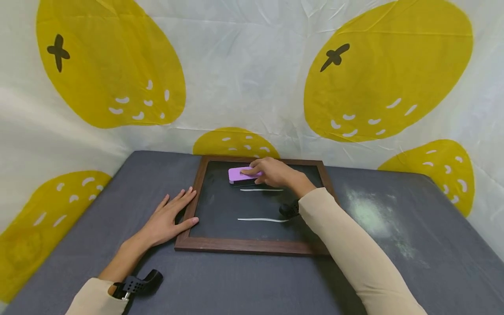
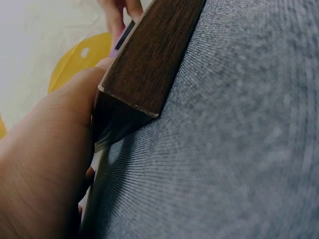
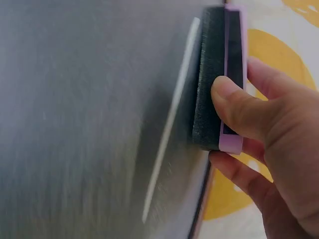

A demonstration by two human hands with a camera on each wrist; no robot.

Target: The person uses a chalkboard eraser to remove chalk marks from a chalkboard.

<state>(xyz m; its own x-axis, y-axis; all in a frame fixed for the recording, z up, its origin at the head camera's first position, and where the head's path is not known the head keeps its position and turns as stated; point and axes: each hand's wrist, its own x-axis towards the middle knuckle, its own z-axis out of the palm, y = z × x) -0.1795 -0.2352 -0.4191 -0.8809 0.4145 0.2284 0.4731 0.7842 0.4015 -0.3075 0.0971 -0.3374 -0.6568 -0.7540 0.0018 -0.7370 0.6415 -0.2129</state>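
A wood-framed blackboard [image 1: 220,205] lies flat on the table, bearing two white chalk lines, one upper [image 1: 261,190] and one lower [image 1: 263,219]. Near its far edge my right hand [image 1: 273,172] grips a purple board eraser [image 1: 237,175], thumb on one side and fingers on the other. In the right wrist view the eraser's dark felt [image 3: 209,79] faces the board beside one chalk line [image 3: 170,119]. My left hand [image 1: 169,220] is spread at the frame's left side, its thumb and fingertips resting on the wooden frame [image 2: 149,55].
A dark grey cloth [image 1: 220,284] covers the table. Pale chalk dust [image 1: 368,214] marks it right of the board. Behind hangs a white curtain [image 1: 244,65] with yellow fruit prints. A black wrist camera [image 1: 143,282] sits at the left sleeve.
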